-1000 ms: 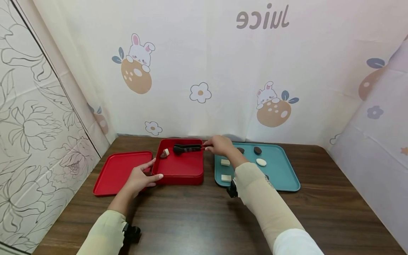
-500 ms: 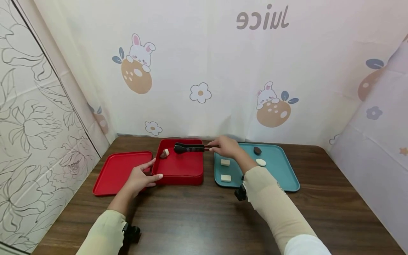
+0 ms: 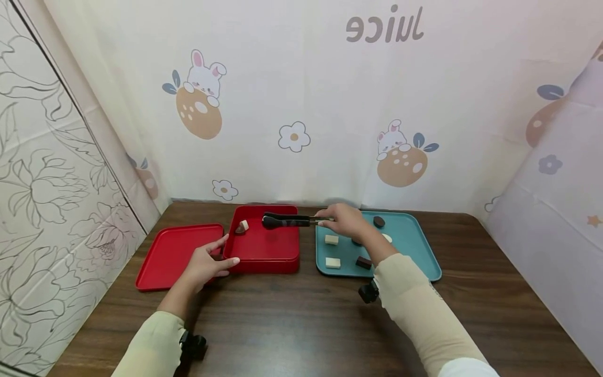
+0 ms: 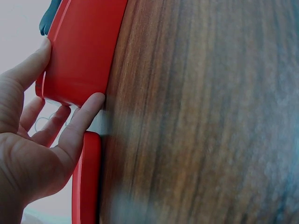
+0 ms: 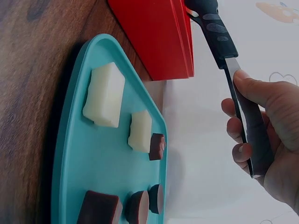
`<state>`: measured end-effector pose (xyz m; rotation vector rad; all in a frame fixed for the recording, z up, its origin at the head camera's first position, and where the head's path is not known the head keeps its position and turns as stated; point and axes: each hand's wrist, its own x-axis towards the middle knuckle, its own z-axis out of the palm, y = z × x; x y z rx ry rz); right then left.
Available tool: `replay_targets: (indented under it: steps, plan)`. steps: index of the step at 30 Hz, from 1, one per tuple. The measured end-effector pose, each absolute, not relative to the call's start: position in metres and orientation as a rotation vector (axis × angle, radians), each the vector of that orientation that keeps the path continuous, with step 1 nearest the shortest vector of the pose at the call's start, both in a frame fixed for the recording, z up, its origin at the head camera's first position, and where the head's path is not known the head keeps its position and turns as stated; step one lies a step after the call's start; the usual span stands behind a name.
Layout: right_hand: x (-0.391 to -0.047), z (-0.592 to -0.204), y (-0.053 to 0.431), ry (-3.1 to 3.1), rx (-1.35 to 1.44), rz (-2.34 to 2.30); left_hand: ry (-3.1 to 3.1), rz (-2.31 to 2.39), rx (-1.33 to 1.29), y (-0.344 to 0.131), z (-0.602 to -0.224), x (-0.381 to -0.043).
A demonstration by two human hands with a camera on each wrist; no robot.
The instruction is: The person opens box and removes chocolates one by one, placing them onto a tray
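Observation:
My right hand (image 3: pixel 347 220) grips a pair of black-tipped metal tongs (image 3: pixel 285 220), thumb on one arm and fingers on the other in the right wrist view. The tongs' head hangs over the red box (image 3: pixel 278 266); no piece shows between the tips. Inside the box, near its left wall, lies a small brown-and-white chocolate piece (image 3: pixel 242 226). My left hand (image 3: pixel 207 263) touches the box's left front corner, thumb at the front rim, fairly straight fingers along the side. On the teal tray (image 3: pixel 414 256) lie white blocks (image 5: pixel 105 95) and dark chocolates (image 5: pixel 156 198), some hidden by my right arm.
A flat red lid (image 3: pixel 171 256) lies left of the box, close to my left hand. The teal tray stands right of the box across a narrow gap. A printed cloth (image 3: pixel 339 104) hangs behind the wooden table (image 3: pixel 282 319).
My right hand has moved right with the tongs, drawing their head from the box's left part toward its middle. The left hand has stayed at the box corner.

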<state>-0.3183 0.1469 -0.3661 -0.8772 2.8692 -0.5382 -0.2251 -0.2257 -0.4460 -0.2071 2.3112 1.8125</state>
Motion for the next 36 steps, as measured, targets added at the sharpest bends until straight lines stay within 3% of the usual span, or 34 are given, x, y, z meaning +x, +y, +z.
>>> replay_targets:
  steps: [36]
  plan:
    - [-0.253, -0.359, 0.225, 3.020, -0.872, -0.818, 2.307, 1.807, -0.180, -0.226, -0.445, -0.224]
